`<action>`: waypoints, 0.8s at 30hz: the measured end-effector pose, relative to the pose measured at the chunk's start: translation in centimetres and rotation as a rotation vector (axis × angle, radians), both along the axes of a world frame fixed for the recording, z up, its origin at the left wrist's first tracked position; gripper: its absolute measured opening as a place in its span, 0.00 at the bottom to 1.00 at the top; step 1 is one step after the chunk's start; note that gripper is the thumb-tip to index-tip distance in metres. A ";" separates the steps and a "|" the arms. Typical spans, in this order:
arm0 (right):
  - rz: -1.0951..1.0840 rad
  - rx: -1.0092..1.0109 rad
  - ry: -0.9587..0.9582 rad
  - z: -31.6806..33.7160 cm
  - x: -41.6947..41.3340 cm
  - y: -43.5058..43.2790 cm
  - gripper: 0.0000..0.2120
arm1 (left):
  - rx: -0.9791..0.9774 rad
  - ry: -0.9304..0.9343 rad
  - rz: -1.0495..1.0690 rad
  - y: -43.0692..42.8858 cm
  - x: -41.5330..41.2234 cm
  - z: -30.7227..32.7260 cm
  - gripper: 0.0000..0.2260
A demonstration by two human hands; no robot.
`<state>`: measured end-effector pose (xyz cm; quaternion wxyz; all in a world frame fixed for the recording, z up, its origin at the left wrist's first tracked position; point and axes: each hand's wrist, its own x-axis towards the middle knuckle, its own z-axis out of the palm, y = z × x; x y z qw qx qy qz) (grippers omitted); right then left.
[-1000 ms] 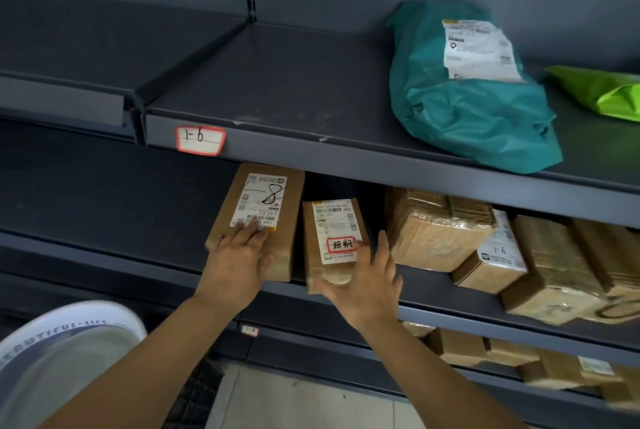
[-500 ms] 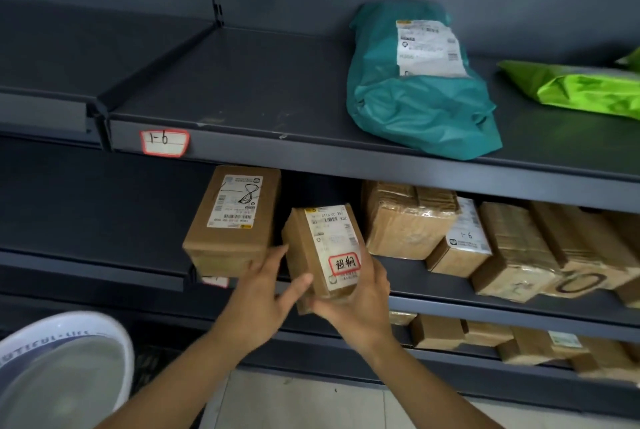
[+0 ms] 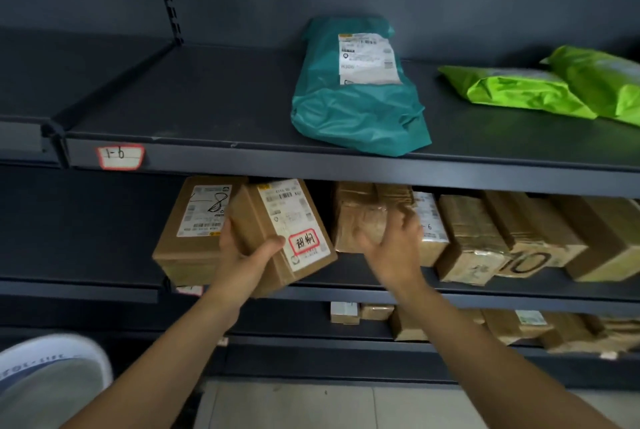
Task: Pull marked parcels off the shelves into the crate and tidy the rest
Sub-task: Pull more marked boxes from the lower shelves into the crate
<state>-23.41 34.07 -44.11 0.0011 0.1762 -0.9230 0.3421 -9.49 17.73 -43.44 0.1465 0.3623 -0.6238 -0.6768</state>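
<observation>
Head view is showing the left hand (image 3: 244,257) gripping the red-stickered box (image 3: 277,234) tilted before the middle shelf (image 3: 519,295), likely a marked pick; right hand (image 3: 394,245) is reaching, fingers loose, empty, toward the taped parcel (image 3: 356,217).

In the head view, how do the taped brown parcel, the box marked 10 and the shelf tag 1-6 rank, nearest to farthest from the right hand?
1. taped brown parcel, at the right hand, middle shelf.
2. box marked 10, further right, same shelf.
3. shelf tag 1-6, far left, upper shelf edge.
</observation>
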 end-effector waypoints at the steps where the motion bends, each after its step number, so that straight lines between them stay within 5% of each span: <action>1: -0.090 0.054 -0.021 0.4 -1.0 -0.6 0.38 | -0.016 0.005 0.016 -0.2 0.2 0.2 0.40; 10: -0.115 0.427 -0.138 -1.3 -4.8 -4.8 0.47 | -0.023 0.052 0.088 -1.5 3.0 0.2 0.39; 24: -0.258 0.154 0.142 -4.2 -2.7 -4.5 0.35 | -0.048 0.069 0.106 -1.8 4.5 -0.9 0.46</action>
